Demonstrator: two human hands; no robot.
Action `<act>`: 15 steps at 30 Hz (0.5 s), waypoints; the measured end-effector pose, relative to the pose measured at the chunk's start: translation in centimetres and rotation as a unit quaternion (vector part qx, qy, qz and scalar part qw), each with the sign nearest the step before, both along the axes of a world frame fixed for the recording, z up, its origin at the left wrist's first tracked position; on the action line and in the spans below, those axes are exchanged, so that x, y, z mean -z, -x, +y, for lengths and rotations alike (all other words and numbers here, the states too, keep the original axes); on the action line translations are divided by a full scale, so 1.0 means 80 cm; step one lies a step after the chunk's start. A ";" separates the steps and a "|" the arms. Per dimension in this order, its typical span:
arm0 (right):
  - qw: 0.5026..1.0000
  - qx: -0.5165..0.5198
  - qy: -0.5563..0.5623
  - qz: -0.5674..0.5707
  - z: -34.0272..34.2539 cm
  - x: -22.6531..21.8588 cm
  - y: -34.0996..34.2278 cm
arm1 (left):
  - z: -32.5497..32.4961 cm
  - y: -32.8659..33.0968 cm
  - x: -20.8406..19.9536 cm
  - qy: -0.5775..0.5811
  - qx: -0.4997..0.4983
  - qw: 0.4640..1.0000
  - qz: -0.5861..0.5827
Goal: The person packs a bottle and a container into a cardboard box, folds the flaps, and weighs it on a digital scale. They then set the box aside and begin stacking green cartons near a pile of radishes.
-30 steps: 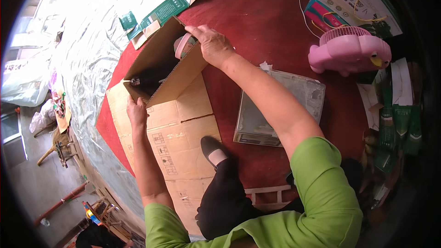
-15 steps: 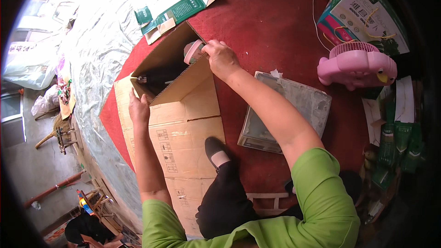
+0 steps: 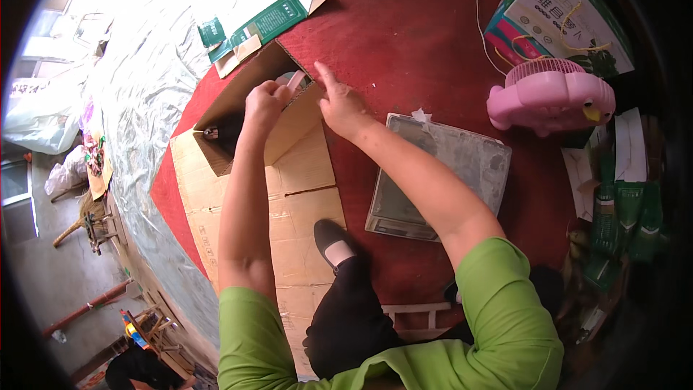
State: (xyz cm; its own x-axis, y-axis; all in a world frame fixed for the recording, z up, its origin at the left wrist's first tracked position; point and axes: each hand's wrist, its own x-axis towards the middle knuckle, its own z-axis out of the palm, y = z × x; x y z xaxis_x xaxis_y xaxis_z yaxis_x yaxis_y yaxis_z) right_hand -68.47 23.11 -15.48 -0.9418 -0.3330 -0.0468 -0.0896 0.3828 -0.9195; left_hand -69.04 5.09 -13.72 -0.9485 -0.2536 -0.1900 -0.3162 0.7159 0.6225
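A folded-up cardboard box (image 3: 292, 128) stands tilted, its dark inside partly in view. At its far right corner a round pink-rimmed object (image 3: 297, 79) shows inside, partly hidden. My left hand (image 3: 264, 105) is closed at the rim of the box's near wall, fingers curled over the edge beside the pink-rimmed object. Just off the right corner is my right hand (image 3: 342, 107), index finger stretched out and the other fingers loosely bent, with nothing visible in it. A small metallic end of something dark (image 3: 211, 133) shows at the left inside corner.
Flattened cardboard (image 3: 303, 209) lies under the box on a red surface (image 3: 404, 29). To the right are a grey dusty case (image 3: 447, 166), a pink fan (image 3: 552, 97) and a green-and-white carton (image 3: 570, 18). Opened green packaging (image 3: 271, 18) lies beyond; plastic sheeting (image 3: 144, 94) covers the left.
My left hand has moved from the box's left corner up to its near rim by the pink-rimmed object. My right hand has let go of the right corner and extended its index finger.
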 end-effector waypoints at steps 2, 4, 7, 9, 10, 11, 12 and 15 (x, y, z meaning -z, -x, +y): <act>0.999 0.008 -0.001 0.033 -0.002 0.026 -0.001 | 0.011 0.007 0.005 0.008 0.016 1.000 -0.011; 0.999 -0.009 0.004 0.031 -0.006 0.021 -0.002 | 0.009 0.009 0.000 0.026 0.021 0.999 -0.023; 0.999 -0.026 0.020 0.030 -0.006 0.020 -0.002 | 0.008 0.012 -0.006 0.035 -0.002 0.998 -0.054; 0.999 -0.029 0.025 0.028 -0.004 0.022 -0.002 | 0.012 0.016 -0.004 0.019 -0.028 0.997 -0.063; 0.999 -0.033 0.030 0.028 -0.003 0.023 -0.002 | 0.013 0.017 -0.004 -0.001 -0.044 0.997 -0.070; 0.999 -0.031 0.030 0.027 -0.004 0.024 -0.002 | 0.015 0.019 -0.004 -0.022 -0.061 0.995 -0.076; 0.999 -0.020 0.028 0.033 -0.007 0.024 -0.002 | 0.013 0.022 0.001 -0.017 -0.060 0.995 -0.072; 0.999 -0.008 0.023 0.035 -0.007 0.023 -0.005 | 0.010 0.023 0.010 -0.011 -0.062 0.995 -0.072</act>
State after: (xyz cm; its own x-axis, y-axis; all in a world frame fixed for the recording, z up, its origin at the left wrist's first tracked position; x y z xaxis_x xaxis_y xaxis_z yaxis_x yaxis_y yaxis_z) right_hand -68.09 22.57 -17.32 -0.9366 -0.3486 0.0347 -0.1604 0.3387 -0.9271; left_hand -70.86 5.89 -14.53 -0.8724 -0.3616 -0.3289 -0.4888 0.6526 0.5790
